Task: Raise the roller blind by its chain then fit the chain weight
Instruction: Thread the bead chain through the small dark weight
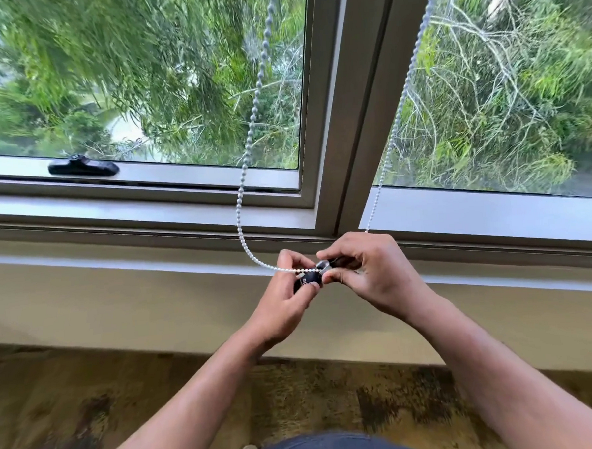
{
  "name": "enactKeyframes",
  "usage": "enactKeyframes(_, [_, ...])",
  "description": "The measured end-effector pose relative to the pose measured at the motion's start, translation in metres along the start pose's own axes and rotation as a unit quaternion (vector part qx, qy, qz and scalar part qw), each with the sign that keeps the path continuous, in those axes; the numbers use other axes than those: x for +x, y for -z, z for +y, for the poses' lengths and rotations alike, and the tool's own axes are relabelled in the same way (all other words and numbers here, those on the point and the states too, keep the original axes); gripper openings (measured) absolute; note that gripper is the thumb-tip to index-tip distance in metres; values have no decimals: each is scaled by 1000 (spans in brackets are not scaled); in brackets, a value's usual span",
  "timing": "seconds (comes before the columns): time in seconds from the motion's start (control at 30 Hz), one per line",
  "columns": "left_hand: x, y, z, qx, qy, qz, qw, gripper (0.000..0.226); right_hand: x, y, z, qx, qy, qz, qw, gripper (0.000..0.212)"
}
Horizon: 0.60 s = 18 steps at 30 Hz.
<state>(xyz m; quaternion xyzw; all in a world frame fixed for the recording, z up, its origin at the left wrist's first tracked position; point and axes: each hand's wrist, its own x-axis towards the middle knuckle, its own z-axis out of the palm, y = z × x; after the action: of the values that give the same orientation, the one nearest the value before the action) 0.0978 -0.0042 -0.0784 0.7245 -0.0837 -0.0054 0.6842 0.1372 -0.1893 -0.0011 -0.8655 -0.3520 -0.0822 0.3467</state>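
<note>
White bead chain (249, 147) hung slack from above into the left hand (284, 293), which was curled around the dark chain weight (309, 279). A clear end piece (324, 266) was pinched by the right hand (369, 272); beads should be seated squarely before closing. A window latch (83, 166) lay well left, nothing obstructing.

Hardly any text to read

The only lettering is a bit of white print on the black weight (308, 279), on the face showing between the thumb and fingers of the left hand (285, 302), just left of the right hand (366, 275). It is too small, and too covered by the fingers, to make out any letter with certainty. The handle (83, 166) on the window frame (333, 174), well up and left of both hands, bears no legible mark.
</note>
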Motion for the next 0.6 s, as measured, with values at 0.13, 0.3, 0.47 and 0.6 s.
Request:
enactKeyframes(0.13, [-1,-1,-1,-9,-9,-5,1000,19,0,4,2,44,-9,5,999,30])
enactKeyframes(0.3, [-1,-2,5,-41,-24,-5,999,18,3,7,0,75,3,13,997,33])
enactKeyframes(0.47, [1,-1,11,8,-46,0,999,14,4,11,1,61,0,28,998,34])
enactKeyframes(0.6, [3,-2,15,71,-68,17,995,12,4,7,4,54,1,36,998,31])
